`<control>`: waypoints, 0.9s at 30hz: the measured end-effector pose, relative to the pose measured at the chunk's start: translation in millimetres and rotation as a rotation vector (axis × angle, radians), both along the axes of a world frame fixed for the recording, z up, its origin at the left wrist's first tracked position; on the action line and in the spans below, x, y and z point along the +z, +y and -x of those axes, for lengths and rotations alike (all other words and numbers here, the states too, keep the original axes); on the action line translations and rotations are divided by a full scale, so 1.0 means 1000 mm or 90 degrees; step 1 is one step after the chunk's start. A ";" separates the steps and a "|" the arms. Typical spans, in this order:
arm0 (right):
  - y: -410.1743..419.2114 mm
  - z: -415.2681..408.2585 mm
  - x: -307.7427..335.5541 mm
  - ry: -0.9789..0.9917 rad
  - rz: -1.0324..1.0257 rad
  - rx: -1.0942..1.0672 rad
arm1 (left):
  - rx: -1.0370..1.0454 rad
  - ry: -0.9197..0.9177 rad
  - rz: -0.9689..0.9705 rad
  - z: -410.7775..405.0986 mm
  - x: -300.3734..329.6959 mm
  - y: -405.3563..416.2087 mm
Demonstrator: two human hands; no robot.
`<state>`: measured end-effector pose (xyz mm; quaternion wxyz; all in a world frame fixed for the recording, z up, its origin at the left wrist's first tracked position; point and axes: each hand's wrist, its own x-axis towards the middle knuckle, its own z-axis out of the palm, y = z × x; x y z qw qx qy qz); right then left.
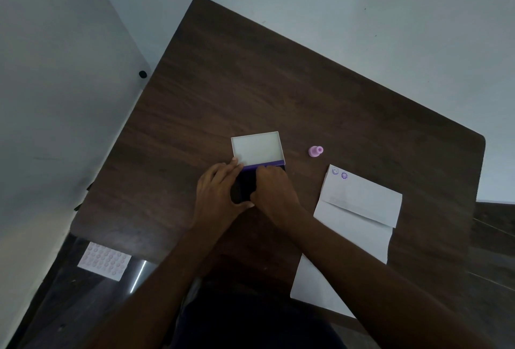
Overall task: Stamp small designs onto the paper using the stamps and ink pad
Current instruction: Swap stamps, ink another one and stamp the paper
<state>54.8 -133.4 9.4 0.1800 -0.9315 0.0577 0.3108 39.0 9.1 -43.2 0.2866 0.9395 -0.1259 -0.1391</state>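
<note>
An ink pad (245, 181) with a dark purple pad lies open mid-table, its white lid (257, 148) raised behind it. My left hand (217, 192) grips the pad's left side, thumb along its near edge. My right hand (274, 191) rests fisted on the pad's right part; whatever it holds is hidden under the fingers. A pink stamp (315, 151) lies on its side on the table, right of the lid. A folded white paper (359, 204) lies at the right, with two purple stamped faces (340, 173) in its far left corner.
The dark wooden table (278, 84) stands against pale walls at left and back. A pink sheet of round dimples (104, 261) lies below the table's near left corner. The paper's near end overhangs the table edge beside my right forearm.
</note>
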 end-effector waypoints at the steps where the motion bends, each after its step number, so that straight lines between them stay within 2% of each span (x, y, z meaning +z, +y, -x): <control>1: 0.000 0.000 0.000 0.002 -0.001 -0.001 | 0.000 0.001 0.001 0.000 0.000 0.000; 16: -0.001 0.002 -0.005 -0.009 0.001 0.007 | -0.004 0.003 -0.008 0.001 0.000 0.000; 22: -0.008 0.008 -0.016 -0.054 -0.007 0.006 | -0.018 0.001 -0.049 0.003 0.003 -0.003; 25: -0.019 0.014 -0.016 -0.010 -0.064 -0.120 | -0.020 0.000 -0.060 0.004 0.005 -0.005; 27: -0.025 0.028 -0.011 -0.106 -0.164 -0.238 | -0.036 0.008 -0.069 0.004 0.008 -0.004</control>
